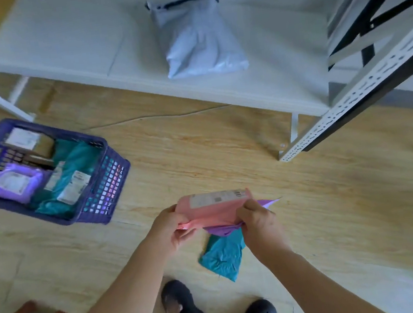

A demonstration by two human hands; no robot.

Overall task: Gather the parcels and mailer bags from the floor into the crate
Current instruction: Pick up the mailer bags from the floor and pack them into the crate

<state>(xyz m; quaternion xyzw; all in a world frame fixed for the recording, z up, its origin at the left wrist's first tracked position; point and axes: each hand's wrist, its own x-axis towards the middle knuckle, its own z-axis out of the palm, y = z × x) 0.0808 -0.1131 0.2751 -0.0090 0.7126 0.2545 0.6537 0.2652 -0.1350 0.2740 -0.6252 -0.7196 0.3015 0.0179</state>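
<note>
Your wood floor [198, 144] carries the purple crate [103, 197] at left; the white shelf [73, 42] above bears a pale mailer bag [198, 41], top centre.

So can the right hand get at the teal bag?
Probably not yet: the teal bag lies mostly uncovered just below, but the right hand grips the pink mailer and purple mailer.

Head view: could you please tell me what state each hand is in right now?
Left hand: grips the pink mailer at its left end.
Right hand: grips its right end, with a purple bag.
</note>
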